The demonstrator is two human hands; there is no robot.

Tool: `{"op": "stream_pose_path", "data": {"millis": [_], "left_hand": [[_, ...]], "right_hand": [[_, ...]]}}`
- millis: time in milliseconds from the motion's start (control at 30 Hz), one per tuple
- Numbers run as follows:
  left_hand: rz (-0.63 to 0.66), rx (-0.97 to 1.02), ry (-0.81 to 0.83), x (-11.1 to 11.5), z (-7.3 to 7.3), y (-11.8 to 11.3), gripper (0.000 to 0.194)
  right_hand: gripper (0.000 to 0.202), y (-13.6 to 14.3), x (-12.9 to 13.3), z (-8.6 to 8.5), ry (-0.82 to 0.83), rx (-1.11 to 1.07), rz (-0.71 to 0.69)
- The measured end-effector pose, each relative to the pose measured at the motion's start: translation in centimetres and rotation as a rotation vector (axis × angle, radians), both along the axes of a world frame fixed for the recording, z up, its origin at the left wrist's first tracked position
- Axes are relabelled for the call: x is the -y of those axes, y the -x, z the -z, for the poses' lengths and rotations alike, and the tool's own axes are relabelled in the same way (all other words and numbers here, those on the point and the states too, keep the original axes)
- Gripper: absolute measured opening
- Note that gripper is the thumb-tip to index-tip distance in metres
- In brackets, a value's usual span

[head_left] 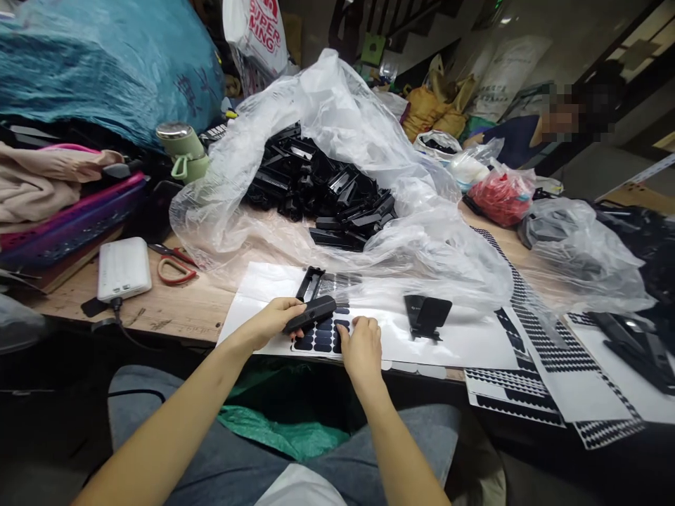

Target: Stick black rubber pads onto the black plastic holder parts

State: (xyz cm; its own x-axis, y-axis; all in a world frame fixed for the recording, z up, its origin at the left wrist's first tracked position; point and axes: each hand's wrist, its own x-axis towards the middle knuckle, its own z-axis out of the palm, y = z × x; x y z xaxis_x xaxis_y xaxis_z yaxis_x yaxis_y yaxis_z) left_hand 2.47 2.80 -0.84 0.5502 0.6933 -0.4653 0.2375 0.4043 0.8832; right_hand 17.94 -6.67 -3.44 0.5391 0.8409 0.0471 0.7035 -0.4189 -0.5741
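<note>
My left hand [277,320] is closed around a long black plastic part [312,313], held tilted above a sheet of dark rounded stickers [323,341]. My right hand [363,344] is at the right edge of that sheet. Its fingers are curled, with the thumb by a dark sticker; whatever lies between the fingertips is too small to make out. Behind my left hand lies a black frame-like part [310,282]. A black bracket-like piece [428,316] stands to the right on the white paper [464,341].
Behind my hands, a clear plastic bag [337,91] spills many black parts [327,183]. Red-handled scissors [176,270], a white power bank [124,268] and a green cup [184,151] are left. Patterned sticker sheets [559,351] overhang the right edge. A person [519,140] sits far right.
</note>
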Motion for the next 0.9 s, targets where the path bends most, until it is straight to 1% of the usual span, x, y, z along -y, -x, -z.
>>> {"op": "stream_pose_path", "data": {"millis": [67,233,300,467,600,667,733,833,900], "left_hand": [[-0.03,-0.019,0.019,-0.3,0.3,0.2,0.027],[-0.023,-0.022,0.08,-1.1,0.9,1.1,0.034],[-0.028,-0.013,0.08,-1.2,1.0,1.4,0.033],[-0.033,0.012,0.104,-1.2,1.3,1.5,0.031],[-0.026,0.046,0.125,-1.4,1.5,1.8,0.029],[-0.019,0.046,0.116,-1.4,1.6,2.0,0.029],[-0.013,0.041,0.11,-1.3,1.4,2.0,0.029],[-0.003,0.031,0.147,-0.8,0.6,1.5,0.028],[0.015,0.039,0.185,-0.3,-0.1,1.0,0.026]], "right_hand": [[0.009,0.2,0.1,0.3,0.023,0.0,0.002],[0.012,0.9,-0.4,0.5,0.011,0.002,0.095],[0.01,0.9,-0.4,0.5,-0.003,-0.021,0.098],[0.014,0.6,-0.3,0.6,-0.068,-0.062,0.097],[0.008,0.4,-0.1,0.9,-0.142,-0.074,0.12],[0.011,0.2,0.1,0.3,-0.174,-0.142,0.092],[0.013,0.2,0.4,-0.9,-0.187,-0.279,0.032],[0.015,0.8,0.7,-3.1,-0.199,-0.533,-0.129],[0.013,1.7,0.7,-4.3,-0.218,-0.632,-0.248]]}}
